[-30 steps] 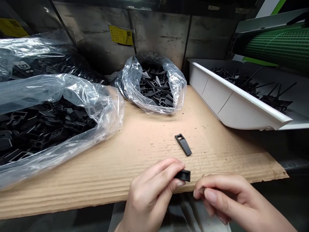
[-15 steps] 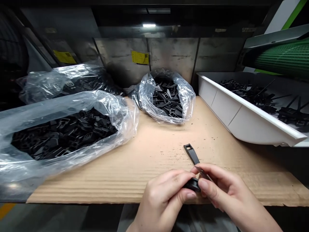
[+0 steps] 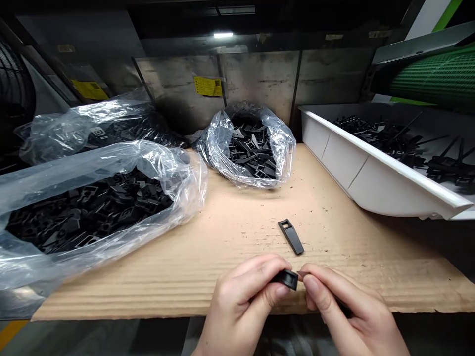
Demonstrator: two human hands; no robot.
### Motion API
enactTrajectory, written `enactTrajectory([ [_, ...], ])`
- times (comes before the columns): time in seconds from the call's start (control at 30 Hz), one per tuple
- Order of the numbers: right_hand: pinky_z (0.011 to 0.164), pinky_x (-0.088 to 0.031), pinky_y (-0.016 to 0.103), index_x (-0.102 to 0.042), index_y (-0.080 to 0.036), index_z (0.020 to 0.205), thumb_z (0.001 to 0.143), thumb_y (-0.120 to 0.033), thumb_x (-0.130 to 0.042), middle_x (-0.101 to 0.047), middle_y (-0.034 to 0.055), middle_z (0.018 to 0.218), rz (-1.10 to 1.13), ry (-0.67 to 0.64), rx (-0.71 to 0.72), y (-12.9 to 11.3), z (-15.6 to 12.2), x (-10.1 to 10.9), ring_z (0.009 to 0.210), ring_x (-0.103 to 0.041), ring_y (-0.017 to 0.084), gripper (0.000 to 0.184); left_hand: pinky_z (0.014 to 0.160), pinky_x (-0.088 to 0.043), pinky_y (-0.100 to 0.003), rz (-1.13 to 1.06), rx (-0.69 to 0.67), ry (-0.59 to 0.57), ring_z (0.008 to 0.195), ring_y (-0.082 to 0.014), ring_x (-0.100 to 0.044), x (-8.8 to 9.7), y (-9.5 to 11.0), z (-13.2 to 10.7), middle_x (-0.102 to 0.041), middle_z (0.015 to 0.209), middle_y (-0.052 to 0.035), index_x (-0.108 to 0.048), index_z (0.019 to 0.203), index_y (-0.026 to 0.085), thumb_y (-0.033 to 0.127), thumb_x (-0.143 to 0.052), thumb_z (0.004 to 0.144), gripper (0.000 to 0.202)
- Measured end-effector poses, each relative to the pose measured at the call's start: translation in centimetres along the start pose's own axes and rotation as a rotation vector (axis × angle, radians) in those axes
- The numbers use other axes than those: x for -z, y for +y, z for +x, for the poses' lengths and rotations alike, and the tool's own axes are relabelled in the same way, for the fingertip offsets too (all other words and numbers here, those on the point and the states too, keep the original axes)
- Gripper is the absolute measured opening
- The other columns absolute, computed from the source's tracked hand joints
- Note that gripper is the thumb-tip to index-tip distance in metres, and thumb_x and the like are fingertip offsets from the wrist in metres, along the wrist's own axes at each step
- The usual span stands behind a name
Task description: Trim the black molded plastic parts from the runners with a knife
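Note:
Pinched between the thumb and fingers of my left hand (image 3: 247, 296) is a black plastic part (image 3: 287, 279), its hollow end facing right. My right hand (image 3: 345, 301) grips a small knife (image 3: 303, 273); just its pointed blade tip shows in front of the fingertips, close to the part's right end, and a bit of dark handle appears below the fingers. Whether the tip touches the part I cannot tell. A flat, tapered black plastic piece (image 3: 293, 239) with a square hole at its far end lies on the cardboard just beyond my hands.
Cardboard (image 3: 230, 237) covers the table. An open plastic bag (image 3: 178, 198) of black parts lies left, another bag (image 3: 285, 163) at the back middle, and a third bag (image 3: 67, 133) at back left. A white bin (image 3: 371, 183) with thin black parts stands right, beside a green roller (image 3: 434, 76).
The knife has turned in my right hand and its blade has dropped lower, to the part's end. My left hand has shifted slightly left with the part. The flat piece now shows whole.

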State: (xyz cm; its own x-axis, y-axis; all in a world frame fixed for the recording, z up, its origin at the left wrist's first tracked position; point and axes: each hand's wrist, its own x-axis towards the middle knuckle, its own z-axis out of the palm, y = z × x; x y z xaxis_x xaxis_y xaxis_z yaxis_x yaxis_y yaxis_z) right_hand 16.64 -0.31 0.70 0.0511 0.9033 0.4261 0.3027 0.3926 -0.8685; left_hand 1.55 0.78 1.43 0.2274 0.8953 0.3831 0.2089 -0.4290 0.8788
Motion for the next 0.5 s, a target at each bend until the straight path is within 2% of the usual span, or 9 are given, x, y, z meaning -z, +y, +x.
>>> enactTrajectory([
  [0.23, 0.052, -0.046, 0.012, -0.065, -0.027, 0.08, 0.078, -0.016, -0.056, -0.063, -0.0053, 0.062, 0.007, -0.027, 0.056, 0.4, 0.21, 0.02, 0.053, -0.059, 0.008, 0.015, 0.073, -0.05, -0.014, 0.027, -0.011, 0.001, 0.084, -0.013, -0.064, 0.02, 0.1, 0.12, -0.069, 0.091, 0.0018, -0.066, 0.096, 0.025, 0.008, -0.057, 0.081, 0.024],
  [0.4, 0.053, -0.048, 0.014, -0.067, -0.026, 0.08, 0.079, -0.019, -0.056, -0.066, -0.0034, 0.066, -0.008, -0.037, 0.023, 0.25, 0.26, 0.03, 0.055, -0.061, 0.01, 0.013, 0.071, -0.05, -0.015, 0.031, -0.02, -0.017, 0.083, -0.0129, -0.064, -0.08, 0.1, 0.32, -0.069, 0.09, 0.0023, -0.066, 0.096, 0.025, 0.009, -0.057, 0.082, 0.024],
  [0.5, 0.051, -0.047, 0.013, -0.067, -0.026, 0.078, 0.078, -0.019, -0.057, -0.063, -0.0041, 0.061, -0.029, -0.02, 0.024, 0.09, 0.3, 0.12, 0.051, -0.059, 0.009, 0.012, 0.068, -0.051, -0.016, 0.04, -0.053, -0.022, 0.08, -0.014, -0.065, -0.08, 0.1, 0.44, -0.07, 0.088, 0.0013, -0.066, 0.095, 0.024, 0.008, -0.056, 0.082, 0.023],
])
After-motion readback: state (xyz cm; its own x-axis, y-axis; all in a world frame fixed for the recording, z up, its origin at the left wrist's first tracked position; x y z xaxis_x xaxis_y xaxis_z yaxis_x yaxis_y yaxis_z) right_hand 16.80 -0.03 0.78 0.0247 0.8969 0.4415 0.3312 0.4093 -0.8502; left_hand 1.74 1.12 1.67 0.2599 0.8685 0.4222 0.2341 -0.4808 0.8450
